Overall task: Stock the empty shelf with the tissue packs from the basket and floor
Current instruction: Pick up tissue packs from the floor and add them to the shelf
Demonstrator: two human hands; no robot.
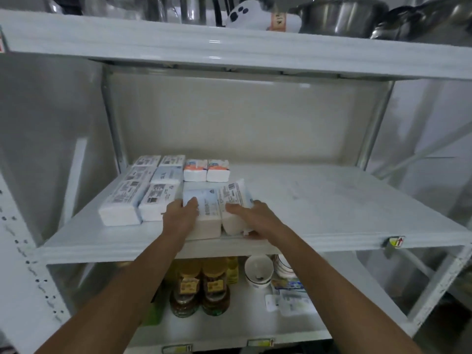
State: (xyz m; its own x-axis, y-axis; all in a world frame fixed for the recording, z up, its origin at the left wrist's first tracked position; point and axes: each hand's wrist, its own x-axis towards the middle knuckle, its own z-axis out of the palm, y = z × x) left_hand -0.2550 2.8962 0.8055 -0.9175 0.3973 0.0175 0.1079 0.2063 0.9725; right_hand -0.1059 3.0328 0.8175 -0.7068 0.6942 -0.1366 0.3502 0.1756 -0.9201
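White-painted metal shelf [319, 200] in front of me carries the tissue packs on its left half, while its right half is bare board. Farthest left, two rows of long white plastic-wrapped tissue packs with grey printed labels [127, 198] run from the shelf's front toward the back, three deep in each row and touching side by side. Just right of the back of those rows stand two shorter white tissue packs with orange and blue bands [206, 169], pressed against each other. In front of them, my left hand [182, 213] lies palm down on a white tissue pack with a pale blue printed top [207, 215] that sits flat near the shelf's front edge, touching the labelled row on its left; my fingers [191, 203] are spread loosely over its top and near left corner, resting rather than closed around it. Right beside that pack, my right hand [252, 215] grips another white plastic-wrapped tissue pack with a grey label [233, 200], which is tilted, its left side leaning against the blue-topped pack; my fingers curl over its top and my palm wraps its right side. On the lower shelf [242, 323], between my forearms, stand amber bottles with yellow caps [201, 287], then white ceramic bowls [259, 270] and some small flat packets [288, 300] to their right. Steel pots [342, 14] sit on the top shelf at the upper right.
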